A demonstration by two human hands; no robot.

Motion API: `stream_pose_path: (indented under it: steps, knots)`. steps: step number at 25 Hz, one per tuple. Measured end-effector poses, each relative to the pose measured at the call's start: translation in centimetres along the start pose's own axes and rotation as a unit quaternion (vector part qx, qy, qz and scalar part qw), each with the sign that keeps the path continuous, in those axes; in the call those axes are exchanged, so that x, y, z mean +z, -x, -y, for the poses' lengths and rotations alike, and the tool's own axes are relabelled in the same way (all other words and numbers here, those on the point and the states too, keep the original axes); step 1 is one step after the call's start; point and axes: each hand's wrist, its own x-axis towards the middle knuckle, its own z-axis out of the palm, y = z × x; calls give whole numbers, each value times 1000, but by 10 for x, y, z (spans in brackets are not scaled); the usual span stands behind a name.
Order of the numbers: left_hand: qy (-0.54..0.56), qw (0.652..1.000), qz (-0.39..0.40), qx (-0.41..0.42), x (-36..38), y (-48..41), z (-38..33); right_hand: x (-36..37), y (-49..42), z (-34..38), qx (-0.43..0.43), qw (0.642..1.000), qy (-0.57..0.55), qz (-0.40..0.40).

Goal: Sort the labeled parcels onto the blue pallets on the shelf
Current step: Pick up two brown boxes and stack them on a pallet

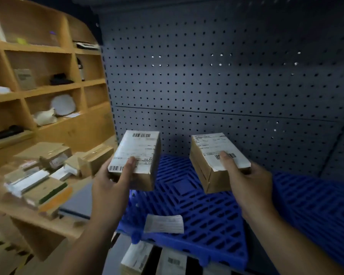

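Parcels in hand: two, both brown cartons with a white barcode label across the top face.
- Left parcel (pixel 136 155), centre-left of the frame. The left hand (pixel 109 187) grips its near end, thumb (pixel 129 165) pressed on the label and fingers curled underneath.
- Right parcel (pixel 213 155), centre-right of the frame. The right hand (pixel 248 185) grips its near end, thumb laid on the label beside the barcode and fingers wrapped below.
- The two cartons are apart from each other, both held above the first blue pallet (pixel 207 219).

Surface:
- Blue pallets: two, slotted plastic grids set side by side. The first is in the lower centre, the second blue pallet (pixel 316 205) at the right edge.
- Loose label (pixel 164 224): one, a white printed slip lying on the near part of the first pallet.
- Perforated back panel (pixel 226 76): dark, filling the upper right behind the pallets.

Room:
- Wooden shelving (pixel 38 86), upper left, has open compartments holding blurred items.
- Heap of cartons (pixel 48 171), lower left on a wooden ledge, is too blurred to count.
- Lower parcels (pixel 137 259): two labelled ones partly in view at bottom centre, beneath the first pallet's front edge.
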Motion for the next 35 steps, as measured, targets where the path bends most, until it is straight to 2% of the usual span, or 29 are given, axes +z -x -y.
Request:
stream_pose_path:
  steps: [5, 11, 15, 17, 21, 30, 35]
  knots:
    - [4, 994, 102, -41, -16, -33, 35, 32, 36, -8, 11, 995, 59, -78]
    - [24, 988, 141, -64, -20, -40, 46, 45, 62, -3, 13, 988, 102, -118]
    - [12, 985, 148, -84, -22, -31, 48, 42, 70, -8, -9, 967, 205, -155]
    - [4, 985, 153, -78, -22, -27, 46, 39, 69, -12, 16, 958, 231, -169]
    - [-10, 985, 149, -87, -19, -23, 41, 40, 65, -13, 73, 965, 181, -175]
    - [-41, 980, 173, -94, -11, -22, 40, 42, 61, -17, 77, 967, 174, -172]
    - [-56, 978, 187, -72, -3, -18, 36, 40, 61, -13, 83, 965, 186, -163]
